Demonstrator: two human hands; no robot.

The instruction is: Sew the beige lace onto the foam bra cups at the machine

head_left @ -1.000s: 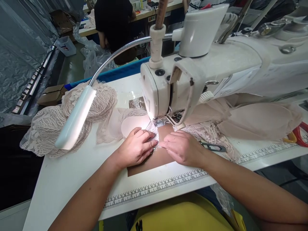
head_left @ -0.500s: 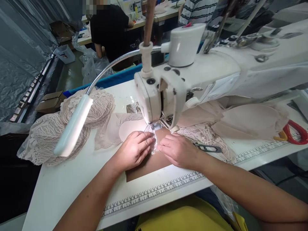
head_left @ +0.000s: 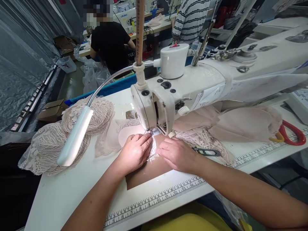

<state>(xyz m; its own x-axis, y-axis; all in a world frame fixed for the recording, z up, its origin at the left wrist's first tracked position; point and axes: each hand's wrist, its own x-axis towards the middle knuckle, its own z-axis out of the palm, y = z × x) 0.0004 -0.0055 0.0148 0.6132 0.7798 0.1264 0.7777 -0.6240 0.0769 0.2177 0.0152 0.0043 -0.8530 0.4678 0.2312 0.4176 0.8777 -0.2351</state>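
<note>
A white sewing machine [head_left: 204, 80] stands on a white table [head_left: 72, 186]. Under its needle lies a small piece of white lace [head_left: 152, 148], brightly lit, on a brown sheet [head_left: 154, 170]. My left hand [head_left: 134, 152] rests flat on the lace's left side, fingers stretched toward the needle. My right hand [head_left: 176, 153] presses on the lace's right edge with its fingers curled down beside the presser foot. The needle itself is hidden behind the machine head.
A gooseneck lamp [head_left: 74, 136] hangs over a pile of lace pieces [head_left: 60, 134] at the left. Beige padded cups [head_left: 243, 123] lie right of the machine. Thread snips [head_left: 207, 151] and red-handled scissors [head_left: 292, 134] lie at the right. Two people work at tables behind.
The view has tilted up, showing more of the room behind. Both hands stay on the lace at the needle, shifted only slightly.
</note>
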